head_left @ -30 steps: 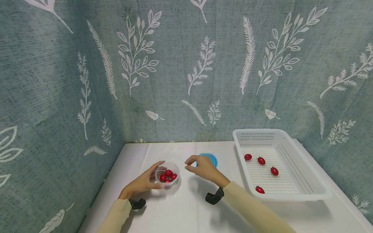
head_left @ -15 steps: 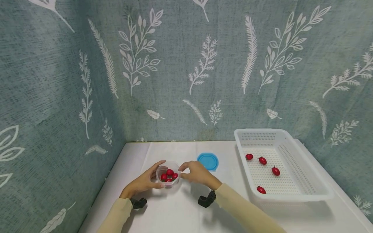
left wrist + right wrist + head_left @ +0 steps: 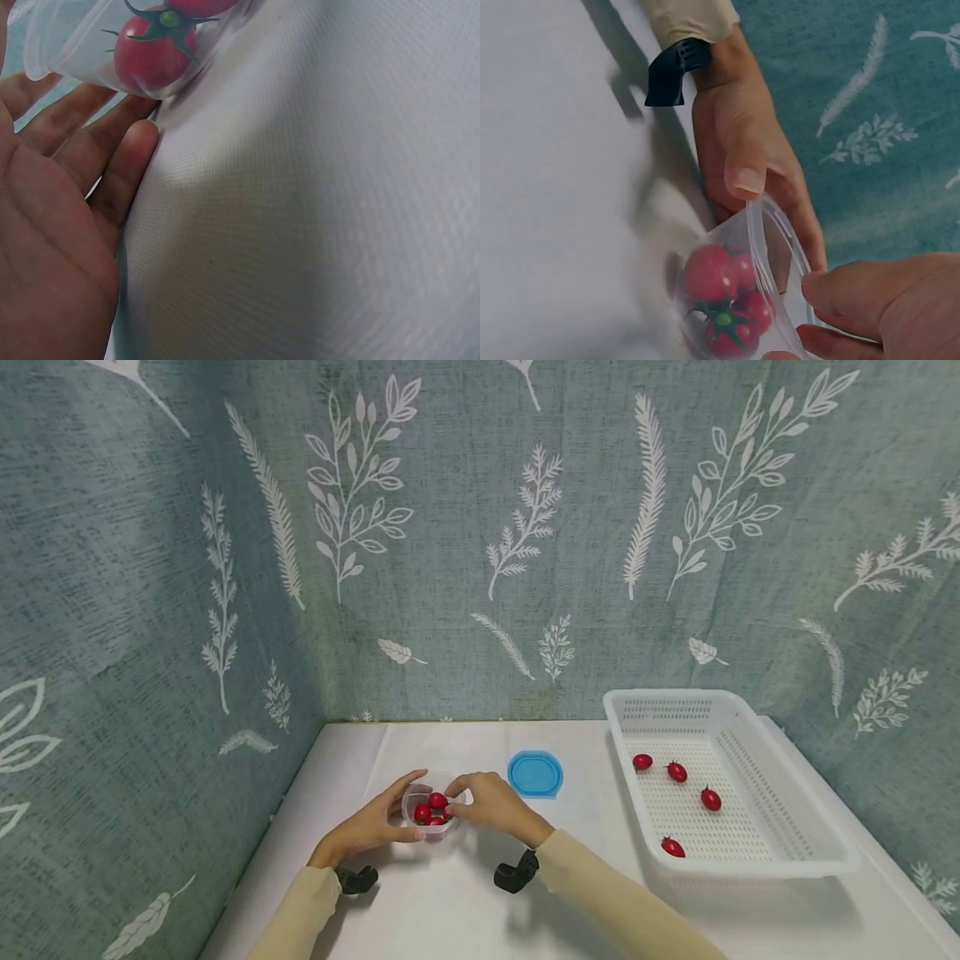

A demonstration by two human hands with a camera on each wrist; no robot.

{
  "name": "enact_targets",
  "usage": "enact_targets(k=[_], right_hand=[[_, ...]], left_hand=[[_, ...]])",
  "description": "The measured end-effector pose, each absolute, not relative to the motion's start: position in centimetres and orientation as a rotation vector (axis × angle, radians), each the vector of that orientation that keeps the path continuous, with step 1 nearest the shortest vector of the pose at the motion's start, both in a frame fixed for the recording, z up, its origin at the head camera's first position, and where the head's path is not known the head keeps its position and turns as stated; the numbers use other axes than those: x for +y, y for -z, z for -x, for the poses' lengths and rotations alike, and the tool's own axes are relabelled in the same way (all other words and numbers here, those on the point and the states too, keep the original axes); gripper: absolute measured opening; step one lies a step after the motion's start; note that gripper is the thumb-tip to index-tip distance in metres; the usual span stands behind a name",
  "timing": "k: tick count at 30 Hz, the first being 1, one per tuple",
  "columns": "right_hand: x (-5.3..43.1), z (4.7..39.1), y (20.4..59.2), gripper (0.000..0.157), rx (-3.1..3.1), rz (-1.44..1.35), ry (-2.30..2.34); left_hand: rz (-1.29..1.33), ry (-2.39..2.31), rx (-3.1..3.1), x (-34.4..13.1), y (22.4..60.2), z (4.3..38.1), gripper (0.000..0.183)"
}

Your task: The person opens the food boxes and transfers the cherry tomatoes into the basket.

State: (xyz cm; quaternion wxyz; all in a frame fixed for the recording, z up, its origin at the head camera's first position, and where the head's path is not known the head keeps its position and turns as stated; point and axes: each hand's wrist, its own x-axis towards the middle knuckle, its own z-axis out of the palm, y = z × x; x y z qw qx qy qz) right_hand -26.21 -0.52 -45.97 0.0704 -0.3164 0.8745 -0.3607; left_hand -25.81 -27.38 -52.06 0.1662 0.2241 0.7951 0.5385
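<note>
A small clear plastic tub (image 3: pixel 433 830) stands on the white tabletop with several cherry tomatoes (image 3: pixel 422 813) inside. My left hand (image 3: pixel 367 831) holds it from the left, thumb at the near side and fingers round the far side. In the right wrist view, that thumb lies against the tub's rim (image 3: pixel 756 240). The left wrist view shows a green-stemmed tomato (image 3: pixel 154 56) through the wall. My right hand (image 3: pixel 491 802) reaches over the right rim, its fingertips inside the opening. Apart fingers (image 3: pixel 847 289) show in the right wrist view, with no tomato visible between them.
A round blue lid (image 3: pixel 535 774) lies behind my right hand. On the right stands a white perforated basket (image 3: pixel 757 868) with several loose tomatoes (image 3: pixel 710 799) spread over its floor. Patterned green fabric (image 3: pixel 442 527) borders the table at the back and left.
My right hand has moved left from beside the tub to over its right rim, uncovering the blue lid. My left hand stays on the tub, which has hardly moved.
</note>
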Motion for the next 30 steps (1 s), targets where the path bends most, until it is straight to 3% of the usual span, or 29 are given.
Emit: enact_targets(k=[22,30], right_hand=[[-4.1,26.2,47.2,0.030,2.842,0.826,0.825],[-4.6,26.2,47.6,0.022,2.902,0.824,0.843]], left_hand=[[-0.631,-1.552,2.251,-27.3,52.4,25.4,0.104],[-0.626,-1.549,2.265,-27.4,52.2,25.5,0.103]])
